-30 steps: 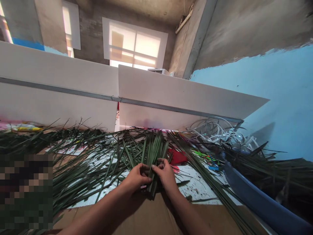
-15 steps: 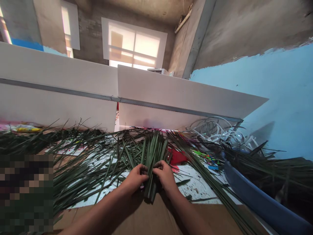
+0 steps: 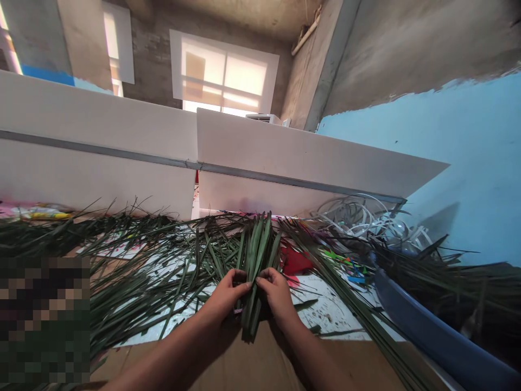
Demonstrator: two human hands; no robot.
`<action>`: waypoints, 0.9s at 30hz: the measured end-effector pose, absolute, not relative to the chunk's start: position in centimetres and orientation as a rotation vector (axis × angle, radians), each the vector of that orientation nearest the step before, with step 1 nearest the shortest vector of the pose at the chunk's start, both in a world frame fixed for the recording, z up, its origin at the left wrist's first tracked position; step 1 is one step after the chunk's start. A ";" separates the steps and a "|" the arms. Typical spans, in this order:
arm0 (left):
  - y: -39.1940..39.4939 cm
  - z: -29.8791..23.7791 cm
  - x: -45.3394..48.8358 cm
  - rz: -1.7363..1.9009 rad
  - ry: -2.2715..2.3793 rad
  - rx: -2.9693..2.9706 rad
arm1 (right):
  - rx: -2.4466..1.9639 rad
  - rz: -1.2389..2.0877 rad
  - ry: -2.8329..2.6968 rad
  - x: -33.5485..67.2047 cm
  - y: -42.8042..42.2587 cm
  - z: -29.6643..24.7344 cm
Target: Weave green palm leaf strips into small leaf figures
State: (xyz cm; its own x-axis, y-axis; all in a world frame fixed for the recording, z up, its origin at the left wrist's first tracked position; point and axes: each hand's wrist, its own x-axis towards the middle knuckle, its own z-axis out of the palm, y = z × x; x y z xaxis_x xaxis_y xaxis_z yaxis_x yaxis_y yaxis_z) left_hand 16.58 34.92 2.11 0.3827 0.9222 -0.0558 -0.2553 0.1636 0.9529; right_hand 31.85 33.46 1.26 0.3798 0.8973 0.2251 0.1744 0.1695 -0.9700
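Observation:
A bundle of long green leaf strips [image 3: 258, 255] stands fanned out in front of me over the worktop. My left hand [image 3: 226, 296] grips its lower part from the left, fingers curled and pinching the strips. From the right, my right hand [image 3: 277, 292] closes on the same bundle, fingertips nearly touching those of the left. The cut ends of the bundle hang down between my wrists over a brown cardboard sheet [image 3: 228, 364].
Loose green strips [image 3: 122, 260] lie spread over the table. White partition boards [image 3: 285, 163] stand behind. A red piece [image 3: 295, 260] lies by the bundle; white coiled strips [image 3: 366, 220] and a blue tub [image 3: 423, 326] sit at right. A blurred patch covers the lower left.
The bundle has risen slightly and its tips reach higher against the white board. Both hands stay pinched on it, shifted barely upward.

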 end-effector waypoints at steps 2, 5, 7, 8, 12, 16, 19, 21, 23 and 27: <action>34.6 2.5 16.6 0.967 0.760 1.028 | -1.278 0.721 -1.074 31.6 33.2 1.5; 33.9 3.2 16.4 0.918 0.746 0.912 | -1.221 0.748 -1.063 31.2 32.8 1.9; 33.5 3.8 16.2 0.892 0.765 0.834 | -1.190 0.761 -1.061 31.0 32.6 2.2; 33.3 4.0 16.1 0.880 0.773 0.798 | -1.177 0.766 -1.062 31.0 32.5 2.3; 33.5 4.3 16.0 0.835 0.735 0.750 | -1.144 0.790 -1.077 30.9 32.3 2.6; 34.0 4.4 16.1 0.884 0.648 0.858 | -1.137 0.798 -1.098 30.8 32.3 2.5; 34.3 4.5 15.9 0.879 0.644 0.942 | -1.138 0.786 -1.107 30.7 32.3 2.4; 34.4 4.7 15.6 0.864 0.688 0.957 | -1.149 0.770 -1.104 30.7 32.3 2.3; 34.3 4.7 15.4 0.854 0.702 0.952 | -1.165 0.752 -1.098 30.8 32.4 2.2; 34.3 4.8 15.3 0.822 0.664 0.959 | -1.183 0.718 -1.097 30.9 32.4 2.2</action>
State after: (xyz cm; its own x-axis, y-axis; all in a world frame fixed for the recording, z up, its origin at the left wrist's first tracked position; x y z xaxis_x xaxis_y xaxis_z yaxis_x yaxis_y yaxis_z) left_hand 15.27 34.28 4.75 0.5301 0.8381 -0.1290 -0.3019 0.3287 0.8949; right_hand 30.92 32.44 2.19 0.3417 0.8957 0.2845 0.0982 0.2670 -0.9587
